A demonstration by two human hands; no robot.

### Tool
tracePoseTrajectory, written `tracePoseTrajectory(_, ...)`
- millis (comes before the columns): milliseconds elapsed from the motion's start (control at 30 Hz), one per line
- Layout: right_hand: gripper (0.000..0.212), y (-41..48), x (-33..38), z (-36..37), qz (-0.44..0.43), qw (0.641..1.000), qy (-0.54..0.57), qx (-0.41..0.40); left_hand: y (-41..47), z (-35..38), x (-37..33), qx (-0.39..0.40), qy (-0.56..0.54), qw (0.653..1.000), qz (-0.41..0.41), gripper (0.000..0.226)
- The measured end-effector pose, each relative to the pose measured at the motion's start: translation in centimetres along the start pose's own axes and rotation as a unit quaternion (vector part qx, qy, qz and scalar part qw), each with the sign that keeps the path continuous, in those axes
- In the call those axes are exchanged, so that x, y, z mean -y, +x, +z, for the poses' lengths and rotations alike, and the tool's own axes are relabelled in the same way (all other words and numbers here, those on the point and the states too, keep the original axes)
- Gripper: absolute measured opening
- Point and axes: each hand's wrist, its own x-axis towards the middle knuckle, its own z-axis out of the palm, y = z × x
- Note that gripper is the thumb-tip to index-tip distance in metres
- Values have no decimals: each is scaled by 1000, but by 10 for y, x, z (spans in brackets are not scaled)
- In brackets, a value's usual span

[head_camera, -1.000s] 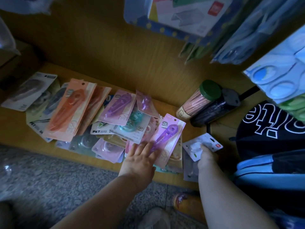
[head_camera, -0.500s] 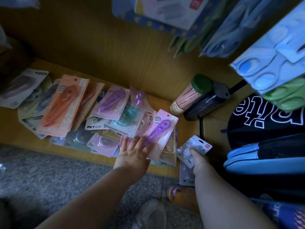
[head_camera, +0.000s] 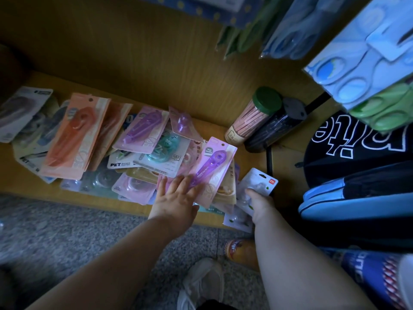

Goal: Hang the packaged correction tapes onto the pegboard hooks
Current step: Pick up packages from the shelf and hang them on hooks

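Observation:
Several packaged correction tapes lie spread on a low wooden shelf [head_camera: 67, 193]: orange packs [head_camera: 73, 137], purple packs [head_camera: 143, 128] and a teal one [head_camera: 164, 148]. My left hand [head_camera: 176, 198] lies flat with straight fingers on the lower end of a pink pack with a purple tape [head_camera: 212, 168]. My right hand [head_camera: 259, 202] grips a small white blister pack [head_camera: 259, 182] just right of the pile. Another white pack [head_camera: 237, 219] lies under it at the shelf edge. Blue and green hanging packages [head_camera: 362, 70] fill the upper right.
A green-lidded tub of pencils [head_camera: 252, 117] and a dark pen tub [head_camera: 272, 130] lie against the wooden back panel. A black and blue bag [head_camera: 357, 175] stands at right. Grey stone floor and my shoes [head_camera: 201, 285] are below.
The view has shifted slightly. My left hand stays flat on the purple pack. The white pack in my right hand has risen a little off the shelf.

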Motion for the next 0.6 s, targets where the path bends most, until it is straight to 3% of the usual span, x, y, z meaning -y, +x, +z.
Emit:
tracePoseTrajectory(267, 47, -5, -6, 0, -18, 999, -17, 26, -1, -1, 4, -1, -16, 1000, 9, 59)
tracePoseTrajectory(433, 44, -12, -10, -5, -16, 996, 17, 83, 0, -1, 6, 1, -21, 1000, 10, 59)
tracePoseTrajectory(600, 48, -8, -5, -5, 32, 994, 21, 102, 1, -1, 5, 2, -9, 1000, 5, 59)
